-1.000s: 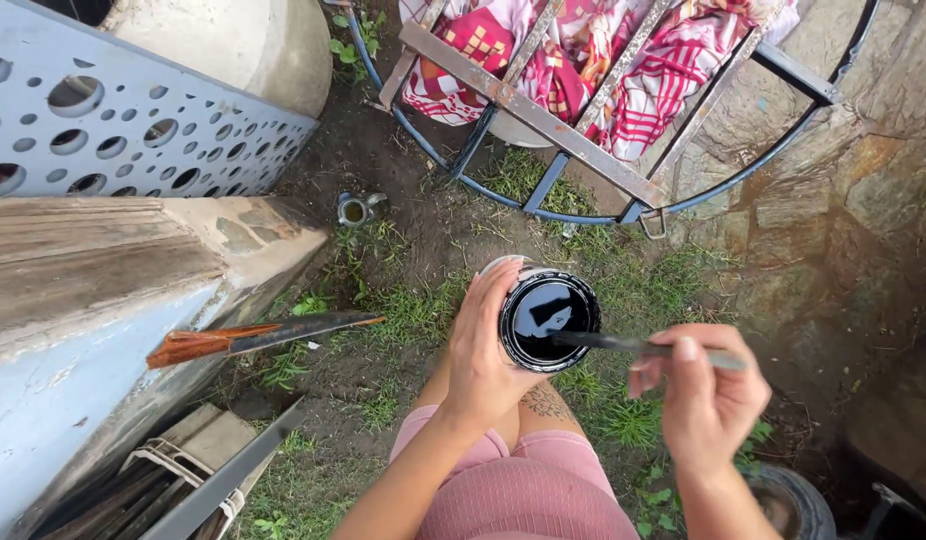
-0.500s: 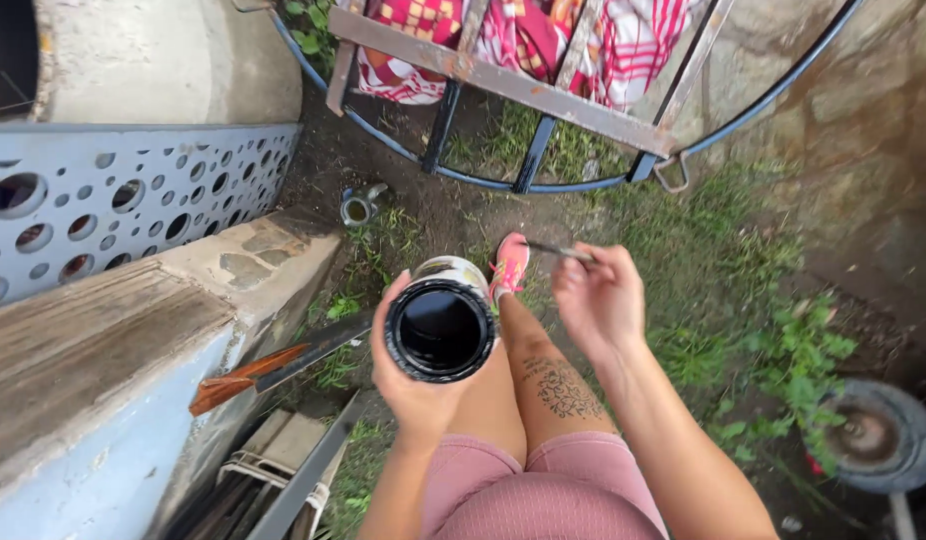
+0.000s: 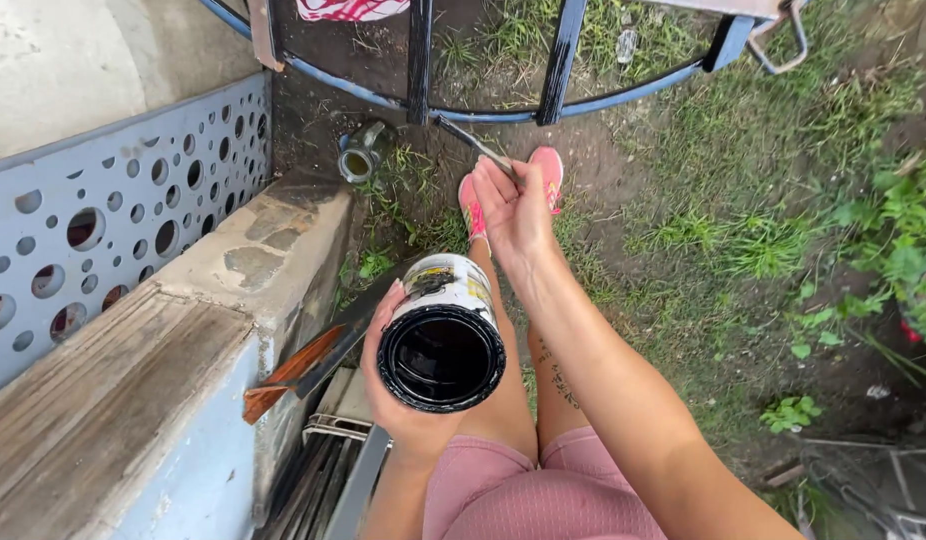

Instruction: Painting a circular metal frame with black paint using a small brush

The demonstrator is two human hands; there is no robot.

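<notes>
Left hand [image 3: 408,400] grip grasps an open paint can [image 3: 443,340] of black paint above the knees. Right hand [image 3: 518,215] grip clenches a brush [image 3: 473,143], tip at the curved metal frame [image 3: 543,108]. A small can [image 3: 360,155] lies just left on the dirt.

- Right of the paint can [image 3: 443,340], grass lies open.
- Left of it, a concrete ledge [image 3: 263,250] blocks.
- Beyond it, metal frame bars [image 3: 563,60] stand across.

An open paint can [image 3: 443,345], white-sided and holding black paint, tilts its mouth toward the camera above the thighs. A thin brush [image 3: 475,145] points at the railing's dark bar.
</notes>
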